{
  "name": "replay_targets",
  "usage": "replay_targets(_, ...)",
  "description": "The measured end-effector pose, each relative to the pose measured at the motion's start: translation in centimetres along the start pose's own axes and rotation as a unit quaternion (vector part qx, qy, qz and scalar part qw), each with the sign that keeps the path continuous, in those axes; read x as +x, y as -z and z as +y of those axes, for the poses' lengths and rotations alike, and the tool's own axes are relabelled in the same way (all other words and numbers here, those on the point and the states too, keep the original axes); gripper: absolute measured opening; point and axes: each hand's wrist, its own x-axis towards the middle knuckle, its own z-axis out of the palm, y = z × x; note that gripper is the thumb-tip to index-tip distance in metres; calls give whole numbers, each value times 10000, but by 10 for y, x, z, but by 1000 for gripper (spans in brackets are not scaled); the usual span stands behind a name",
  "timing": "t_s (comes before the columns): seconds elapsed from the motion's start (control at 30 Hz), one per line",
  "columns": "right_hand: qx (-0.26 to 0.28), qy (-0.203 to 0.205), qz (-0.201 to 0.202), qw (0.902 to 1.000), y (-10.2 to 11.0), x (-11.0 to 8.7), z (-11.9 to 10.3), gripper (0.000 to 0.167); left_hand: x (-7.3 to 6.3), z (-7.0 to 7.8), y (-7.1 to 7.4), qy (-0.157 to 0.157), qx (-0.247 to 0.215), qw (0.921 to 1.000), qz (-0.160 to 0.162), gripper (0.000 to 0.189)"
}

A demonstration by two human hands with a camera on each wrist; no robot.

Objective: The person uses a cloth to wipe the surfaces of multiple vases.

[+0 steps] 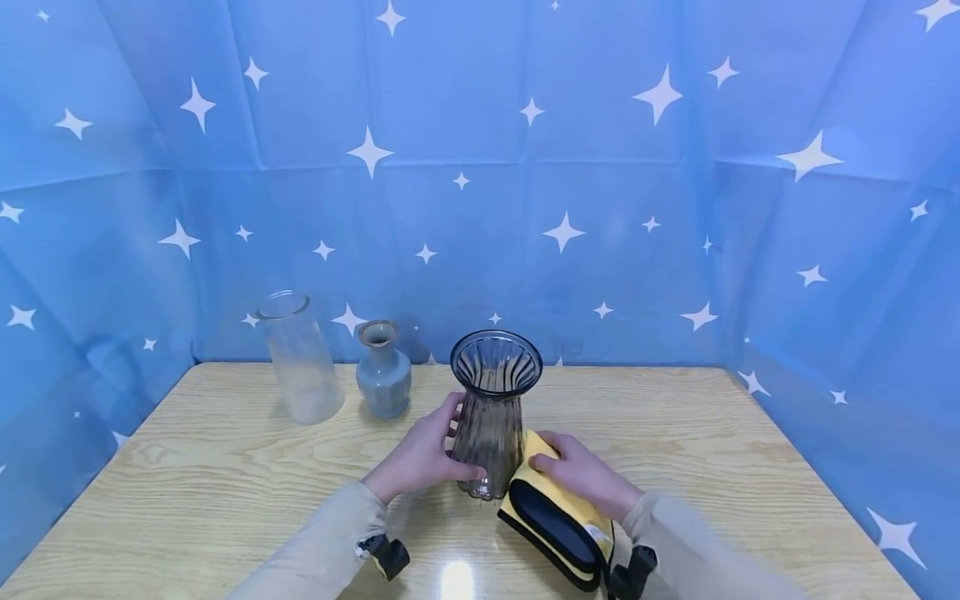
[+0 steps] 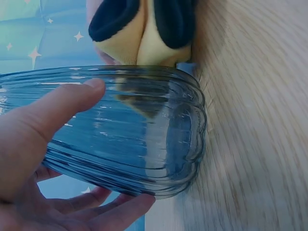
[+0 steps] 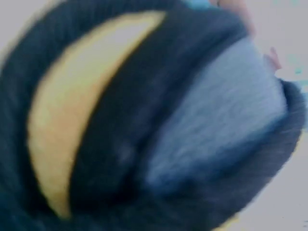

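Note:
A smoky ribbed glass vase (image 1: pixel 491 425) with a flared rim stands upright on the table. My left hand (image 1: pixel 435 446) holds it round the lower body, thumb in front and fingers behind, as the left wrist view also shows on the vase (image 2: pixel 120 130). In my right hand (image 1: pixel 585 471) is a folded yellow and dark grey cloth (image 1: pixel 558 525) with black edging, gripped from above. Its far end is against the right side of the vase. The cloth (image 3: pixel 216 110) fills the right wrist view, blurred, and hides most of that hand there.
A tall clear glass vase (image 1: pixel 303 358) stands at the back left of the wooden table (image 1: pixel 187 492). Beside it is a small blue-grey ceramic vase (image 1: pixel 384 379), left of the smoky one. A blue starry curtain (image 1: pixel 465 200) hangs behind the table and along both sides.

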Motion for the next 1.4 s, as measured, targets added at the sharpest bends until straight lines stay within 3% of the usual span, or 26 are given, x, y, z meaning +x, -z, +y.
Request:
replay_targets(0.17, -548, 760, 627, 9936, -2, -9, -15, 54, -1, 2, -2, -77, 208, 9996, 191, 88)
replay_targets(0.3, -549, 1077, 816, 9893, 3, -14, -31, 55, -1, 6, -5, -94, 537, 9979, 348, 87)
replay_targets(0.63, 576, 1171, 1038, 9860, 15, -19, -63, 58, 0, 12, -7, -93, 974, 9940, 493, 88)
replay_targets(0.8, 1407, 1380, 1096, 9742, 19, -19, -64, 56, 0, 12, -6, -155, 964, 9942, 445, 86)
replay_targets(0.9, 1622, 1603, 1164, 9667, 22, -19, -66, 54, 0, 12, -6, -208, 1014, 9937, 426, 87)
replay_targets(1.17, 747, 1643, 1499, 9721, 16, -20, -60, 55, -2, 13, -7, -191, 1000, 9939, 428, 87)
replay_targets(1.4, -137, 1744, 1302, 9759, 3, -19, -37, 54, -1, 15, -7, -57, 1080, 9933, 411, 88)
